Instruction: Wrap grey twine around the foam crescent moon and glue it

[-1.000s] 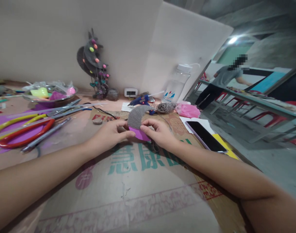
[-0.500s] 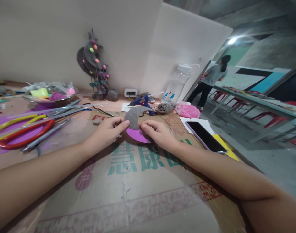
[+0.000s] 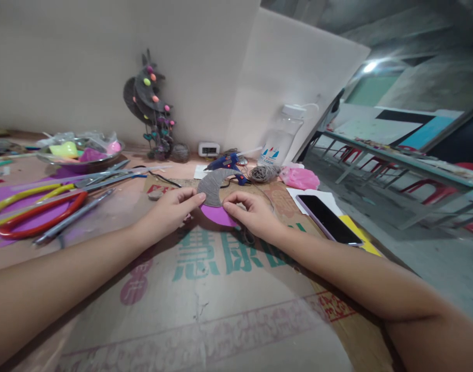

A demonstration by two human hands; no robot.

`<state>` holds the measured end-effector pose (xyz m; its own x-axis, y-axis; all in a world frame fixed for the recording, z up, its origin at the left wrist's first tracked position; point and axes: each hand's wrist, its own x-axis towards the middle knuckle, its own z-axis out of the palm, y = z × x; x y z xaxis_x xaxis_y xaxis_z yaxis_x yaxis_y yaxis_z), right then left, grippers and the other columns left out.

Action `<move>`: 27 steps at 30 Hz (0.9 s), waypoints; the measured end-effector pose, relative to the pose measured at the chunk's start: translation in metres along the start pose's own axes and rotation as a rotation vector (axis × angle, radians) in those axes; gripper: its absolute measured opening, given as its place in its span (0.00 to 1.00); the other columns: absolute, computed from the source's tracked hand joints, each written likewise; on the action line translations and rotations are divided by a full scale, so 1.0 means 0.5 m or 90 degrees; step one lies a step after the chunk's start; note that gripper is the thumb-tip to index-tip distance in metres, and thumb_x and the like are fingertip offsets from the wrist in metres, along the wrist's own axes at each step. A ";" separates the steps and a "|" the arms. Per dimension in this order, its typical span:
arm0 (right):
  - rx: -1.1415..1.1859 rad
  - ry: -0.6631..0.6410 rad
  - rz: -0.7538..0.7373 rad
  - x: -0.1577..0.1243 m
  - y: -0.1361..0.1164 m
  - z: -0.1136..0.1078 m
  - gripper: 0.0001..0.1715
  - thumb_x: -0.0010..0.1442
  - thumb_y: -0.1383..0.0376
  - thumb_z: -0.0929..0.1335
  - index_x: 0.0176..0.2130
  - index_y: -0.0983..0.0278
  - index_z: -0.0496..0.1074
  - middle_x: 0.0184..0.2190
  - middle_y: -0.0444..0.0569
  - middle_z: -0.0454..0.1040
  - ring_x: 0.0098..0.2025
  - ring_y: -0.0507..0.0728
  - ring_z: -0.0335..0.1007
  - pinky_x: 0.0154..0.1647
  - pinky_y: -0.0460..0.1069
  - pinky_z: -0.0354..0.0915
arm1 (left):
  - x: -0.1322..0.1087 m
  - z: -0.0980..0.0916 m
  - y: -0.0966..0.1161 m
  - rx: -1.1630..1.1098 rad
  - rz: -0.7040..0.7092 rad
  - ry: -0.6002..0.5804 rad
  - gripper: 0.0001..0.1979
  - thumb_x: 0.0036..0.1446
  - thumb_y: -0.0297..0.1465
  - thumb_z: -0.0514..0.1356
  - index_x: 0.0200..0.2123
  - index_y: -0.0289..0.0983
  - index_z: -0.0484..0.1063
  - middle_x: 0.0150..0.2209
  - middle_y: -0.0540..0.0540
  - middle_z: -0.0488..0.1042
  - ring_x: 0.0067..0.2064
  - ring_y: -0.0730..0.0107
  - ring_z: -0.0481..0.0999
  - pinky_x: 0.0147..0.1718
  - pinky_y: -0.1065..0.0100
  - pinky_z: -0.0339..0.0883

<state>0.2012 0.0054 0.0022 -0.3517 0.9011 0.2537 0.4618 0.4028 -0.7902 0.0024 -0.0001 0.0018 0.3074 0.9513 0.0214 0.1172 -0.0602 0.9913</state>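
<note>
A crescent-shaped piece lies flat on the cardboard sheet; its upper part is wrapped in grey twine and its lower end is bare purple. My left hand presses its fingertips on the crescent's left edge. My right hand pinches the purple end from the right, fingers closed on it. A thin grey twine runs back from the crescent to a loose coil behind it.
A blue glue gun and a clear bottle stand behind the crescent. A phone lies at the right. Red and yellow scissors, a bowl of coloured bits and a finished crescent ornament are at the left and back.
The crescent went from tilted up in both hands to lying flat on the cardboard. The person in the right background walked left and out of sight.
</note>
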 end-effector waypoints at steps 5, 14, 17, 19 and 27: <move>0.057 0.003 0.012 0.002 0.005 0.001 0.12 0.57 0.58 0.65 0.30 0.66 0.68 0.22 0.41 0.65 0.23 0.47 0.58 0.25 0.44 0.57 | 0.000 -0.001 -0.003 -0.022 -0.016 -0.005 0.15 0.55 0.42 0.56 0.25 0.36 0.61 0.20 0.56 0.59 0.19 0.80 0.59 0.16 0.78 0.51; 0.071 -0.014 -0.010 -0.002 -0.002 -0.003 0.16 0.58 0.58 0.65 0.41 0.65 0.73 0.32 0.47 0.74 0.32 0.51 0.68 0.33 0.46 0.63 | 0.000 0.001 -0.004 0.029 0.069 0.000 0.13 0.56 0.40 0.55 0.28 0.36 0.65 0.22 0.54 0.62 0.21 0.78 0.61 0.19 0.77 0.55; -0.017 0.031 -0.037 -0.005 -0.008 0.000 0.10 0.53 0.63 0.69 0.36 0.64 0.75 0.36 0.47 0.77 0.38 0.53 0.71 0.42 0.48 0.64 | -0.002 0.001 0.000 0.079 0.094 0.020 0.12 0.56 0.39 0.55 0.28 0.36 0.67 0.23 0.53 0.64 0.23 0.77 0.63 0.20 0.76 0.56; -0.046 0.051 -0.049 -0.007 -0.012 0.002 0.07 0.53 0.64 0.69 0.34 0.64 0.75 0.33 0.46 0.77 0.36 0.53 0.71 0.41 0.48 0.65 | -0.004 0.001 0.005 0.092 0.100 0.025 0.11 0.56 0.39 0.55 0.29 0.36 0.68 0.23 0.53 0.66 0.24 0.76 0.63 0.20 0.76 0.57; -0.106 0.149 -0.121 -0.007 -0.010 0.003 0.04 0.54 0.65 0.69 0.30 0.64 0.73 0.30 0.45 0.76 0.33 0.51 0.70 0.36 0.47 0.65 | -0.006 0.001 0.008 0.160 0.159 0.029 0.10 0.55 0.35 0.56 0.37 0.37 0.72 0.31 0.50 0.72 0.26 0.76 0.66 0.21 0.76 0.59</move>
<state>0.1988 0.0002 0.0047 -0.2570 0.8125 0.5233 0.5399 0.5698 -0.6195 0.0025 -0.0032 0.0057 0.3137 0.9102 0.2705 0.2736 -0.3595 0.8921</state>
